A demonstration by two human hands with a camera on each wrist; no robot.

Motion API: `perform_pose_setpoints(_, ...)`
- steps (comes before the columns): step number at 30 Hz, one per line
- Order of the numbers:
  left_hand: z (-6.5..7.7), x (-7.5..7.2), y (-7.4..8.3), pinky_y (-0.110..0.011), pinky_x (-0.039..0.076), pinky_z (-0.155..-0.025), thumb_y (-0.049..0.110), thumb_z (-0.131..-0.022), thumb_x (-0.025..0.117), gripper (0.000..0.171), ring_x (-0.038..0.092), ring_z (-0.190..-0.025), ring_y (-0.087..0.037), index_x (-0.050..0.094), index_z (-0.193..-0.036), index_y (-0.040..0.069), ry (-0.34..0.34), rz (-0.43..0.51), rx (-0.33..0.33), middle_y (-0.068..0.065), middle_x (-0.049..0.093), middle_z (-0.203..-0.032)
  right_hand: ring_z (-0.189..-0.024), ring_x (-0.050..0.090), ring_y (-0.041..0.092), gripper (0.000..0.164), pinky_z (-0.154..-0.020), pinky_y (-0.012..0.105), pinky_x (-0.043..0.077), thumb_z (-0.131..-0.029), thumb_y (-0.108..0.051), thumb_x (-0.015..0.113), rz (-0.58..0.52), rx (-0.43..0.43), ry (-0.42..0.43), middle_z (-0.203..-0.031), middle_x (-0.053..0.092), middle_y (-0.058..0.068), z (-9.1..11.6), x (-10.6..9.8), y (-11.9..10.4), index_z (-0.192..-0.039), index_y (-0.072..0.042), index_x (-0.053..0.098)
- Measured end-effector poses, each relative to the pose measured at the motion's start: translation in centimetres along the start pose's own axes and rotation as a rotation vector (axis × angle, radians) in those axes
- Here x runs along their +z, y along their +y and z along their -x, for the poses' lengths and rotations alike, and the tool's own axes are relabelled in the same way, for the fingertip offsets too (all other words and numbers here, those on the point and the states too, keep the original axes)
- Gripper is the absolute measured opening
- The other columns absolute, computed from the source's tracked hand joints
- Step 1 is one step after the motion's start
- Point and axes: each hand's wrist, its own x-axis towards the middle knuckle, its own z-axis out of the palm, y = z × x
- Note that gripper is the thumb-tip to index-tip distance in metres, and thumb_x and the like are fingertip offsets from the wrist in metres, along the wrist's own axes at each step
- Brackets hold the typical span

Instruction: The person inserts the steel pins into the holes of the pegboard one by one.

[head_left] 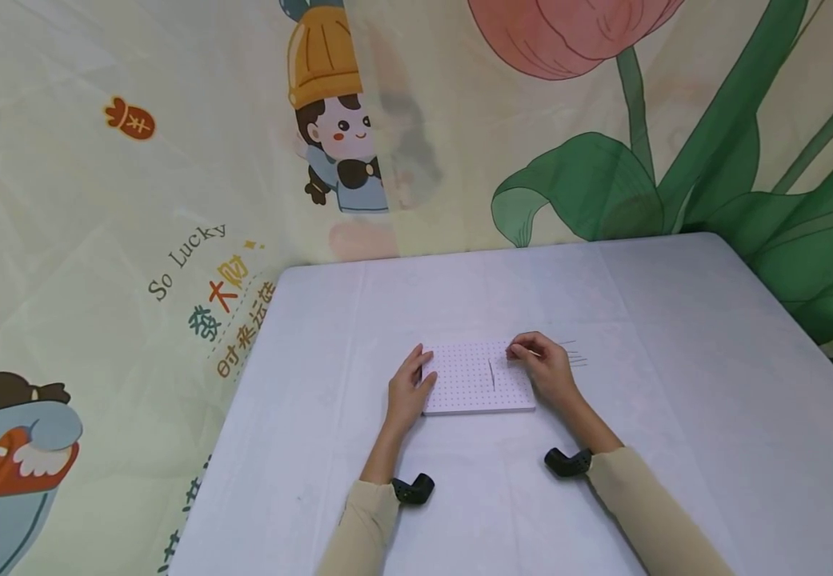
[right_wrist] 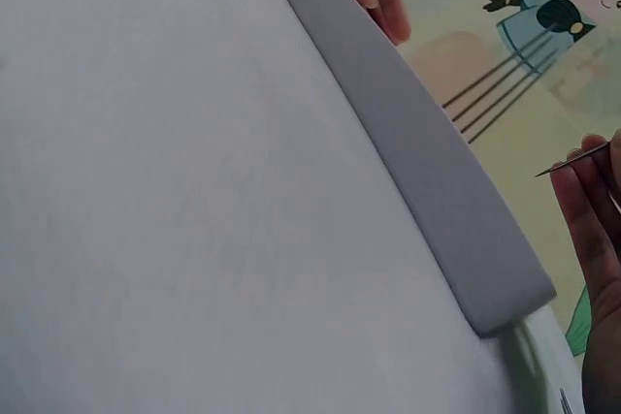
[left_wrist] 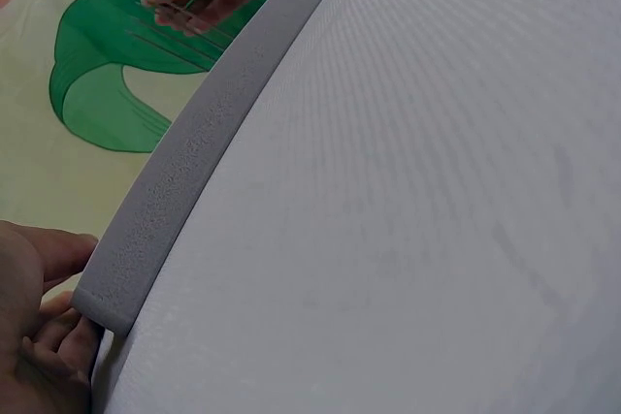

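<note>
A pale pegboard (head_left: 459,398) with rows of small holes lies flat on the table. My left hand (head_left: 407,394) holds its left edge, thumb over the top face and fingers at the side. Between the fingertips of my right hand (head_left: 547,374) is a thin metal needle (right_wrist: 574,159), its pointed end sticking out in the right wrist view. That hand hovers over the board's right part. Several upright needles (right_wrist: 500,90) stand in a row in the board, seen in the head view as a dark line right of its middle.
Several loose needles (head_left: 578,358) lie on the white tabletop (head_left: 330,352) just right of the board, partly behind my right hand. A printed cloth (head_left: 452,160) with flowers and cartoon figures hangs behind the table.
</note>
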Motion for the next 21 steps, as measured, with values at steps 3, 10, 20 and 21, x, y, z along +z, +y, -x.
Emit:
perform_pose_setpoints(3, 0.0, 0.0, 0.1, -0.023, 0.036, -0.100, 0.006, -0.084, 0.059, 0.037, 0.036, -0.127, -0.017, 0.055, -0.121, 0.007, -0.003, -0.003, 0.000, -0.005, 0.037, -0.141, -0.079, 0.062, 0.011, 0.009, -0.071, 0.018, 0.054, -0.084, -0.005, 0.058, 0.017, -0.018, -0.043, -0.084, 0.062, 0.015, -0.2, 0.9, 0.0, -0.090, 0.002, 0.059)
perform_pose_setpoints(10, 0.0, -0.1, 0.3, -0.023, 0.036, -0.101, 0.006, -0.084, 0.060, 0.037, 0.036, -0.128, -0.018, 0.055, -0.121, 0.006, -0.007, -0.008, 0.001, -0.007, 0.037, -0.141, -0.080, 0.060, 0.015, 0.007, -0.072, 0.013, 0.051, -0.085, 0.001, 0.055, 0.080, -0.044, -0.099, -0.084, 0.062, 0.017, -0.1, 2.0, -1.9, -0.090, 0.004, 0.059)
perform_pose_setpoints(20, 0.0, -0.1, 0.2, -0.024, 0.036, -0.100, 0.008, -0.084, 0.060, 0.037, 0.037, -0.127, -0.020, 0.055, -0.121, 0.007, -0.003, -0.017, 0.013, -0.006, 0.036, -0.141, -0.079, 0.060, 0.016, 0.006, -0.071, 0.013, 0.050, -0.084, 0.000, 0.057, 0.169, -0.072, -0.128, -0.082, 0.063, 0.014, 0.1, 2.1, -2.3, -0.088, 0.003, 0.061)
perform_pose_setpoints(21, 0.0, -0.1, 0.2, -0.025, 0.037, -0.100, 0.007, -0.084, 0.060, 0.037, 0.037, -0.127, -0.020, 0.055, -0.121, 0.007, -0.002, -0.019, 0.017, -0.007, 0.037, -0.141, -0.079, 0.060, 0.016, 0.006, -0.071, 0.013, 0.050, -0.084, 0.000, 0.058, 0.181, -0.078, -0.130, -0.082, 0.064, 0.013, 0.1, 2.1, -2.3, -0.088, 0.002, 0.061)
